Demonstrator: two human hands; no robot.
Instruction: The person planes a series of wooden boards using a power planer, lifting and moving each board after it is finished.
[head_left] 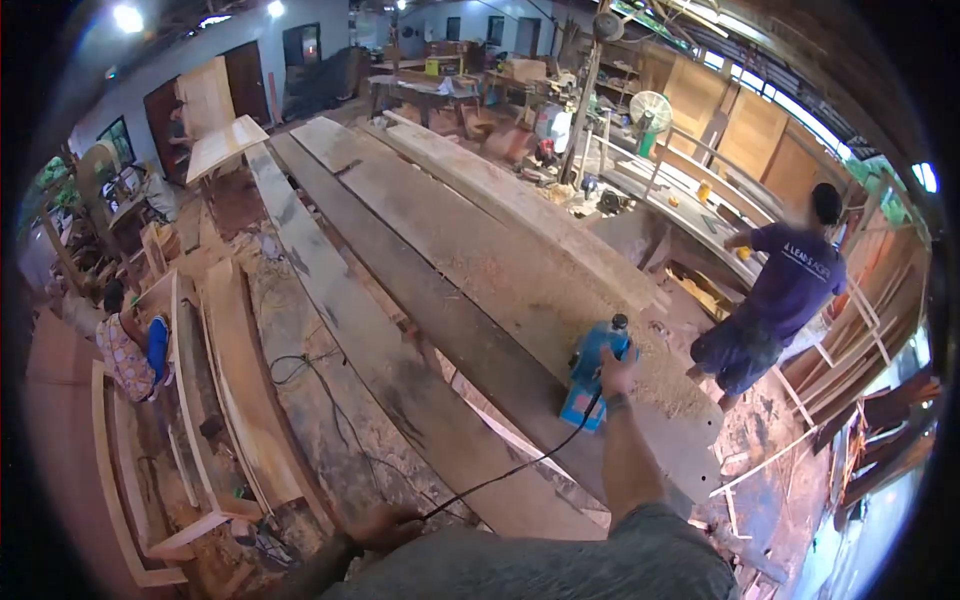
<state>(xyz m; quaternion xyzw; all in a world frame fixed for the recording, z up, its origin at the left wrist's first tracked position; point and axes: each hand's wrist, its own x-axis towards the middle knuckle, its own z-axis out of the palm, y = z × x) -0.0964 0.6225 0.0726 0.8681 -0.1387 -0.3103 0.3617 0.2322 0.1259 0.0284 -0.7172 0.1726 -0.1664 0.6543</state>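
A blue electric planer (590, 375) rests on a wide wooden board (480, 270) strewn with shavings. My right hand (618, 372) is wrapped round the planer's handle. From the tool a black power cord (520, 467) runs down and left across the planks to my left hand (388, 527), low in the view near my body. The fingers of my left hand look closed round the cord. Beside the wide board lie a narrow dark plank (440, 300) and a paler grey plank (350, 310).
A person in a dark blue shirt (795, 265) stands at a bench on the right. Another person (130, 350) is at the left by wooden frames (185, 400). A third (180, 130) is at the far left. A thick beam (520, 215) lies along the board's far side.
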